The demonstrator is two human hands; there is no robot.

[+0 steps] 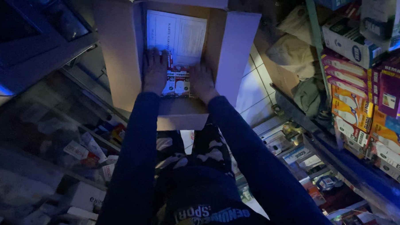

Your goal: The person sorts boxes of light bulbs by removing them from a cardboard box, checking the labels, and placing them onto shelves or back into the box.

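This looks like a small shop or its stockroom, dimly lit in blue. At the right of the frame, shelves (342, 134) carry tight stacks of retail boxes (359, 107) in orange, pink and purple, many alike. At the lower left, a glass display case (45, 131) holds loose packets and small cartons. An open cardboard carton (118, 57) at the top centre sits over a tiled floor (257, 92).

Both hands, left hand (155, 70) and right hand (202, 81), reach into an open cardboard box (118, 57). They rest on small red packets (177, 82) near a white sheet (177, 35).
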